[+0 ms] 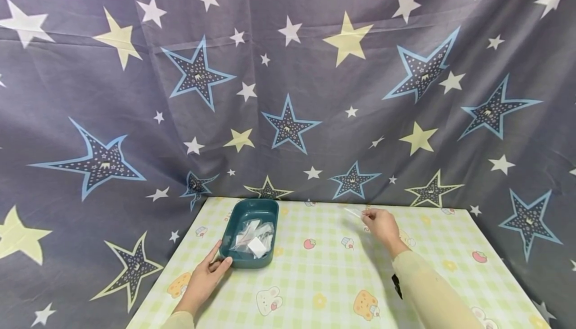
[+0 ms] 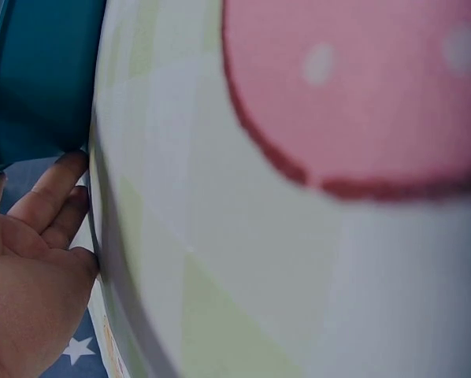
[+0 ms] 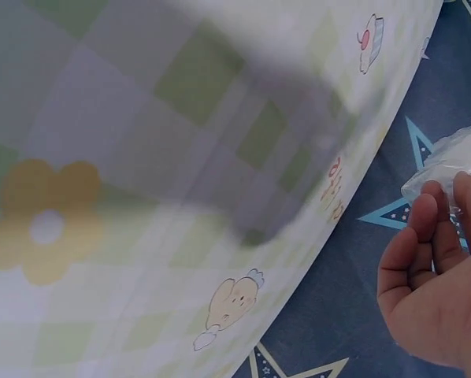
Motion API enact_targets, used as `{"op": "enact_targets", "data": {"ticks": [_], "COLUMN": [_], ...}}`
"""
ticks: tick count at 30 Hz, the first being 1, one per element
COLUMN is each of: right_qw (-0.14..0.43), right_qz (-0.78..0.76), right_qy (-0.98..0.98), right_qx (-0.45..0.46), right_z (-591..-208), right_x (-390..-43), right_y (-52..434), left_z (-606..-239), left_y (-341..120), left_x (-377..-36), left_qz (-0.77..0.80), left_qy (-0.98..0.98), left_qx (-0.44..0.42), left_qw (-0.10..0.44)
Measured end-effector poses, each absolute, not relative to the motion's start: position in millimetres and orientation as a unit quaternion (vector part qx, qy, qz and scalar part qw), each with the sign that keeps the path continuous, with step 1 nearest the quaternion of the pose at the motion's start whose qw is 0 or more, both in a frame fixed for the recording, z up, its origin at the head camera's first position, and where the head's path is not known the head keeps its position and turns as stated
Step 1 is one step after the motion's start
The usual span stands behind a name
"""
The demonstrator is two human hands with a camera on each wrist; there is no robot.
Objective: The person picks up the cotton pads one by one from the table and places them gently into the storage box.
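- The right hand (image 1: 382,225) pinches a small clear packet (image 1: 354,212) between fingertips, lifted just above the table (image 1: 324,279) — held at one end, I think, so it hangs free.
- From the pinch the packet's long axis runs out to the left, about level.
- The left hand (image 1: 208,275) rests on the near rim of the teal tray (image 1: 234,229), thumb on the rim — probably to steady it.
- More packets (image 1: 253,239) lie inside the tray.
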State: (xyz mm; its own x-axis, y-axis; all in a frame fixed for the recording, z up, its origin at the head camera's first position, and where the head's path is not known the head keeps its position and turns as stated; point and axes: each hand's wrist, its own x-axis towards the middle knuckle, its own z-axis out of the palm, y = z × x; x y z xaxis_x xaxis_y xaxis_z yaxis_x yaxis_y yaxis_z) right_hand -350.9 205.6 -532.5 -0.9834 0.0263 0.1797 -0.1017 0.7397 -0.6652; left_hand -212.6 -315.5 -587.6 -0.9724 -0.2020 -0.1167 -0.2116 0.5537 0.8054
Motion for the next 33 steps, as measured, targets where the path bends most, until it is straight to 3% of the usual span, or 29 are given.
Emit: {"op": "enact_targets", "data": {"ticks": [33], "right_qw": [0.141], "right_qz": [0.381], "right_qy": [-0.911], "right_qx": [0.075], "right_z": [-510], "right_x": [-342], "right_y": [180], "left_z": [-588], "left_y": [-314], "left_x": [-213], "left_qz": [0.454], "left_qy": [0.882], "left_qx": [-0.122], "left_qw": [0.000]}}
